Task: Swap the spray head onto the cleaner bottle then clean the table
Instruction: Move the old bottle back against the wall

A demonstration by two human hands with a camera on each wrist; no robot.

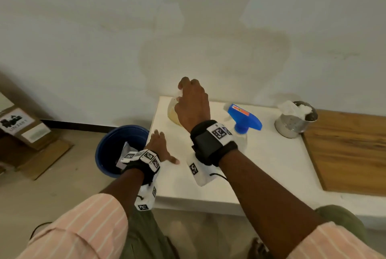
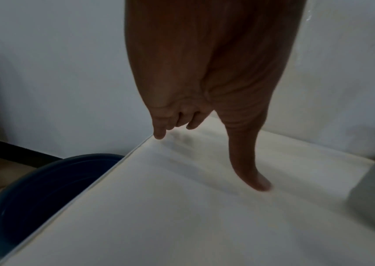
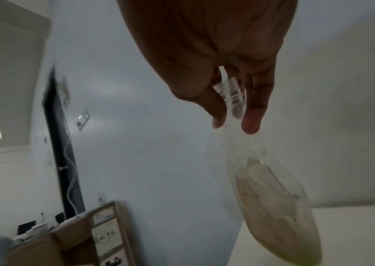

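A clear cleaner bottle holding yellowish liquid stands at the far left corner of the white table. My right hand pinches its bare threaded neck from above. In the right wrist view, thumb and fingers of the right hand close round the capless neck of the bottle. The blue spray head sits on a second clear bottle just right of my right wrist. My left hand rests flat on the table near its left edge and holds nothing, its fingers spread.
A blue bucket with scraps inside stands on the floor against the table's left edge. A metal cup stuffed with tissues is at the back right, beside a wooden board. Cardboard boxes sit far left.
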